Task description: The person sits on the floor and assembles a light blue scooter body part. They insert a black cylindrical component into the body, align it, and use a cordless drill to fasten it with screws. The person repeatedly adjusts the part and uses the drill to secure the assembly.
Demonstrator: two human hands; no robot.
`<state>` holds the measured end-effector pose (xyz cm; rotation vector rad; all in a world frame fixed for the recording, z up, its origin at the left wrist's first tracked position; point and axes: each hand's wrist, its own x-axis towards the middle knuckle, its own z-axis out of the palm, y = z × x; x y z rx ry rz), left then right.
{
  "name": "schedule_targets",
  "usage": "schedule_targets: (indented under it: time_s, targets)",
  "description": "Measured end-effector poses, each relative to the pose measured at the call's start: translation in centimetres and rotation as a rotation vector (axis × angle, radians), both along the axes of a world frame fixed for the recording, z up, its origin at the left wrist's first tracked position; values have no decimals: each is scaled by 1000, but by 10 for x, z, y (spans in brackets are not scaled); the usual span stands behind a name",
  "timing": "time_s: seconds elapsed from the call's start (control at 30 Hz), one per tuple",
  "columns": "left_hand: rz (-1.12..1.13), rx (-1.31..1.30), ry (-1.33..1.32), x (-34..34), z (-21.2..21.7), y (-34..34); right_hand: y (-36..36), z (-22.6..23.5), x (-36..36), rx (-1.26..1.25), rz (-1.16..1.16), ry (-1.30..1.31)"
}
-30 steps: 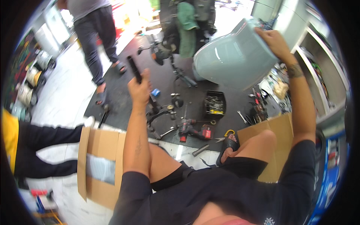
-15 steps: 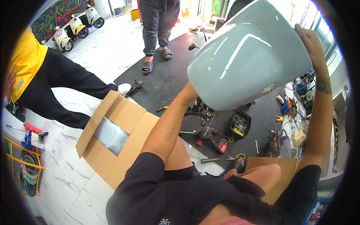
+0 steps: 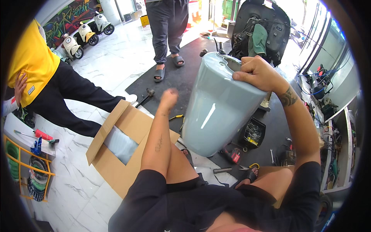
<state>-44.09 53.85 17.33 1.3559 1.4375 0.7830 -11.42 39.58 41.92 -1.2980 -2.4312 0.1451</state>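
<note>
My right hand (image 3: pixel 259 75) grips the top rim of a glossy grey-blue scooter body panel (image 3: pixel 218 110). The panel stands upright, tilted a little, before my knees, above or on the black mat; its lower end hides part of the tools. Off the panel to the left, my left hand (image 3: pixel 169 99) is raised with its fingers curled in, somewhat blurred, and nothing shows in it. Beside my left forearm lies an opened cardboard box (image 3: pixel 110 170) with something pale and wrapped (image 3: pixel 120 144) inside.
A black bin of small hardware (image 3: pixel 253 132), a red-and-black power drill (image 3: pixel 234 155) and scissors (image 3: pixel 249 167) lie on the black mat (image 3: pixel 166 87). Beyond is a dark scooter shell (image 3: pixel 278 34) with a green cloth (image 3: pixel 259 40). Two people stand at the left and far side.
The panel has been lowered from in front of me and turned more upright. My left hand has let go and moved left; my right hand has come down with the rim.
</note>
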Motion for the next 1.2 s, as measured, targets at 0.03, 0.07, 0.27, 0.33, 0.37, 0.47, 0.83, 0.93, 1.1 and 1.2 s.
schedule_targets:
  time_s: [0.03,0.07,0.27,0.33,0.37,0.47,0.83,0.93,1.1,1.2]
  targets:
    - [199,303,-285,11,23,-7,-2,-6,-1,46,68,99]
    - [86,499,-474,17,54,-8,-3,-12,-2,41,98,125]
    - [-810,859,-93,74,211,-46,-3,-29,0,63,107,195]
    - [-938,730,34,71,236,-47,-5,-33,1,7,102,278]
    - [-978,655,118,69,242,-46,-7,-34,2,12,125,306]
    - [-1001,678,39,63,234,-46,-14,-38,3,33,167,330]
    - [-760,935,-212,34,204,-75,-25,-45,-27,296,353,300]
    - [-768,832,-279,28,202,-70,-25,-42,-34,271,350,317]
    - [-760,780,-319,10,181,-77,-28,-58,-52,269,362,273]
    - [-726,731,-184,5,172,-84,-26,-75,-56,279,357,269]
